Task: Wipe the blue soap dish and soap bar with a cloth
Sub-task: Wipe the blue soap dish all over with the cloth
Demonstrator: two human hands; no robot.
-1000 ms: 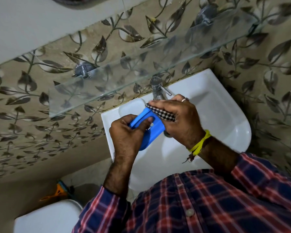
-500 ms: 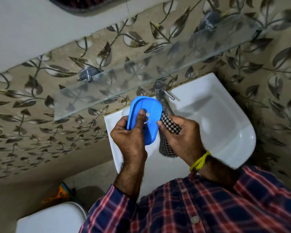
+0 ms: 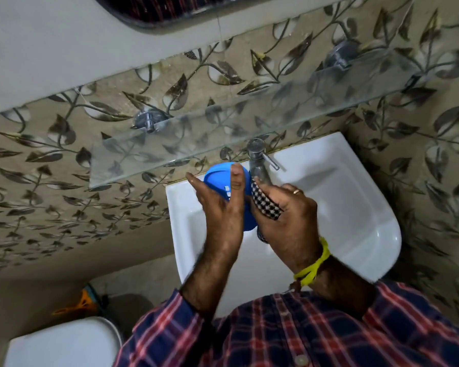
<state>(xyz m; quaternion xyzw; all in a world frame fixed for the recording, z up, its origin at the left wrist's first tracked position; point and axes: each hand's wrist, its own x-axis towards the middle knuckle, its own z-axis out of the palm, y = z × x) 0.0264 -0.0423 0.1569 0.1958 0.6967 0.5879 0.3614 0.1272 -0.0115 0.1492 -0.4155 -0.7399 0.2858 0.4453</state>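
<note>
I hold the blue soap dish upright over the back left corner of the white sink. My left hand grips it with the thumb across its face and the fingers behind. My right hand is closed on a black-and-white checked cloth, which presses against the dish's right edge. The lower part of the dish is hidden between my hands. No soap bar is visible.
A chrome tap stands just behind the dish. A glass shelf juts from the leaf-patterned wall above the sink. A white toilet tank sits at lower left, with an orange item on the floor beside it.
The dish has swung from lying low between my hands to standing upright, and has moved up towards the tap. The cloth has shifted from its top to its right edge.
</note>
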